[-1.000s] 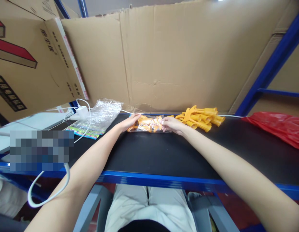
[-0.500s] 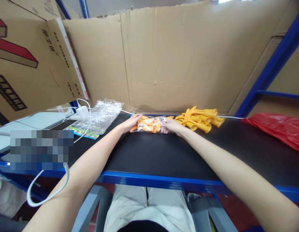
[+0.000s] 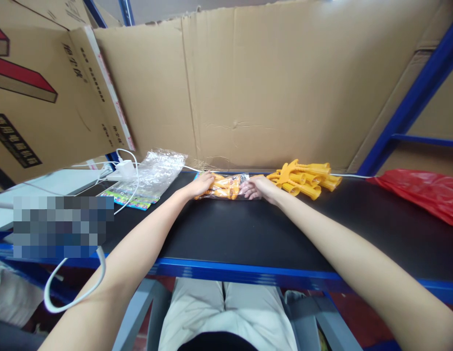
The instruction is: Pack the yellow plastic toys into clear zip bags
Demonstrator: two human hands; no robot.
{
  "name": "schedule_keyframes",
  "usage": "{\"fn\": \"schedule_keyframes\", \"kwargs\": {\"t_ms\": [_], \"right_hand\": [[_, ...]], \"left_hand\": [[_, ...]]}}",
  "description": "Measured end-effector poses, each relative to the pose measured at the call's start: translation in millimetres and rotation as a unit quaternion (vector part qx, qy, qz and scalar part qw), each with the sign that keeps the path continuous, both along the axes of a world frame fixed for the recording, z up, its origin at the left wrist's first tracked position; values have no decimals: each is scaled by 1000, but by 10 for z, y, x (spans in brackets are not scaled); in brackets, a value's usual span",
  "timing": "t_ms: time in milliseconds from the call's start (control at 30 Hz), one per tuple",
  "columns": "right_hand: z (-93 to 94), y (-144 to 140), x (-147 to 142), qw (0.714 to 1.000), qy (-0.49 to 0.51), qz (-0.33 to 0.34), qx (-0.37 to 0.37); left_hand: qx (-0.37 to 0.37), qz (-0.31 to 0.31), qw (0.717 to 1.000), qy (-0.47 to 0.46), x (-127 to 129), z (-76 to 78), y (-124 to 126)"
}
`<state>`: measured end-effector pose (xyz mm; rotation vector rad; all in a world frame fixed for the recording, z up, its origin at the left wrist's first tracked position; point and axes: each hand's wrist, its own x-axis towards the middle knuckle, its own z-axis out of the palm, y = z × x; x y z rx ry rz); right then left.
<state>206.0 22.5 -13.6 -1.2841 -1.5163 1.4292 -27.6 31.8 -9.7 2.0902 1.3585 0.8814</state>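
Observation:
A clear plastic bag (image 3: 222, 187) with yellow-orange plastic toys inside lies on the black table, between my hands. My left hand (image 3: 202, 185) grips its left end, the fingers bent over the film. At the other end, the curled fingers of my right hand (image 3: 258, 188) hold the loose film. Just beyond my right hand lies a pile of yellow plastic toys (image 3: 303, 178) with flared, tube-like ends. What exactly the toys are is too small to tell.
Flat clear bags (image 3: 162, 170) with colourful printed edges lie to the left, near a white plug (image 3: 125, 169) and its cables. A red plastic bag (image 3: 420, 190) is at the right. Cardboard (image 3: 270, 87) stands along the back; a blue rail (image 3: 229, 274) edges the table.
My right hand has moved slightly right along the bag, and more of the bag's right end shows. My left hand has shifted a little left.

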Motion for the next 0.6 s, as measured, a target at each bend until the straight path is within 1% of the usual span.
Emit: {"fn": "schedule_keyframes", "kwargs": {"t_ms": [67, 167, 267, 367, 433, 467, 500, 600], "right_hand": [[47, -19, 10, 1000, 30, 11, 0], [100, -81, -5, 998, 29, 14, 57], [93, -114, -38, 989, -19, 9, 146], [39, -78, -43, 967, -103, -16, 234], [3, -38, -21, 940, -181, -53, 285], [-9, -24, -5, 920, -227, -73, 312], [-17, -15, 12, 895, -272, -94, 341], [-9, -33, 54, 805, -381, -143, 431]], "left_hand": [[3, 16, 999, 28, -31, 3, 9], [9, 33, 999, 26, -80, -10, 22], [40, 32, 998, 30, -106, -12, 26], [67, 76, 992, 77, -102, 31, 9], [69, 114, 987, 87, -99, 76, -7], [70, 131, 986, 80, -102, 98, -12], [72, 146, 984, 70, -108, 117, -15], [69, 171, 981, 51, -135, 136, -4]]}}
